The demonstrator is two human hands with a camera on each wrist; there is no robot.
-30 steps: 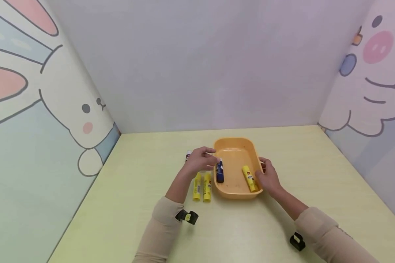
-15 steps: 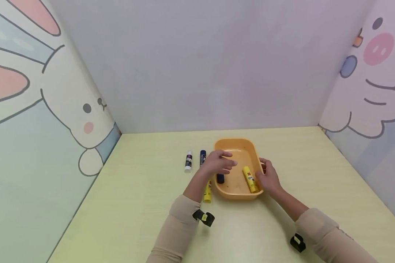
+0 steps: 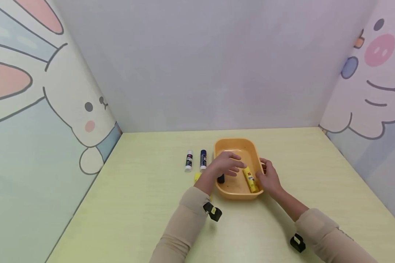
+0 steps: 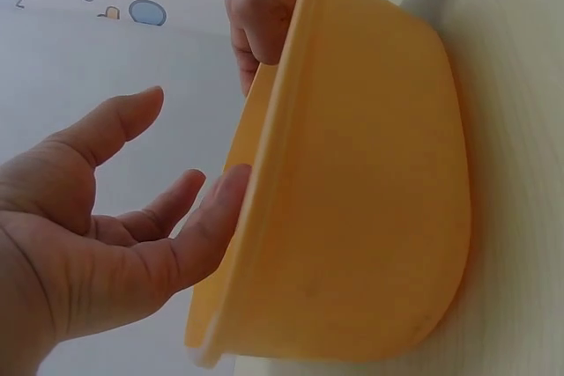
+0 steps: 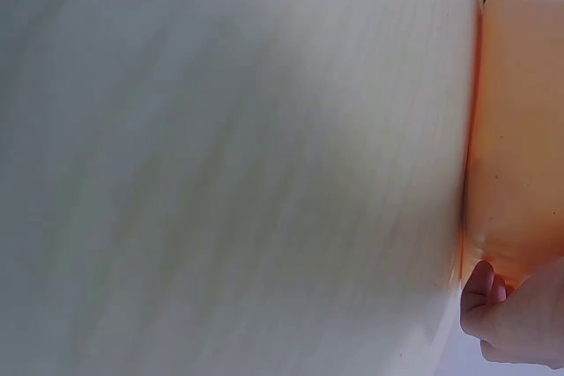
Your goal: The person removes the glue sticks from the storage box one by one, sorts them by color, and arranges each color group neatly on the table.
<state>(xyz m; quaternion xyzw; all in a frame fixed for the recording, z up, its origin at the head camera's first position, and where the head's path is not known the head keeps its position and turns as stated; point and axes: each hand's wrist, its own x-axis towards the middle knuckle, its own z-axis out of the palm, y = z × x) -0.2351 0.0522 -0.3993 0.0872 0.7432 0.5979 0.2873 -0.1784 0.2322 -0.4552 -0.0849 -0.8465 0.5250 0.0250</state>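
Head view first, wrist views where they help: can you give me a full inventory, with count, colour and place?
Basin: one, orange, on the table
Yellow glue stick: one, inside the basin, right side
Dark stick: one, near black, inside the basin's left side, mostly hidden
White-capped glue stick: one, white and dark, farthest left
Blue-capped glue stick: one, blue and white, just left of the basin
Outside yellow stick: at least one, left of the basin, largely hidden
Table: one, pale yellow
Back wall: one, greyish
Rabbit drawing: one, mostly white, left wall
Pig drawing: one, white and pink, right wall
Sleeves: two, beige
Wrist devices: two, black
Left hand: one, over the basin
Right hand: one, gripping its right rim
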